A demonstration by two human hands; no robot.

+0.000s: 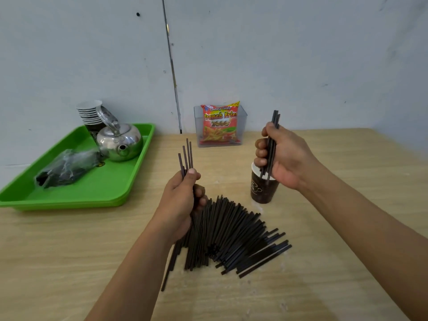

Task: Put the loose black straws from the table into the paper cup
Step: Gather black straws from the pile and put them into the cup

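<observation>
Right hand (pixel 284 156): fingers curled round a bundle of black straws (pixel 274 126), held upright, lower ends dipping into the paper cup (pixel 262 188).
Left hand (pixel 183 200): grips a second clutch of straws (pixel 186 156), tips pointing to 12 o'clock, over the heap's 10 o'clock edge.
Loose straws (pixel 234 235): fanned heap on the counter (pixel 324 251); the cup stands near, at its 1 o'clock.
Green tray (pixel 92 193): at 10 o'clock, carrying a steel kettle (pixel 120 142), stacked cups (pixel 90 112) and a plastic bag (pixel 67 166).
Clear box (pixel 220 126): at 12 o'clock by the wall, a snack packet inside.
</observation>
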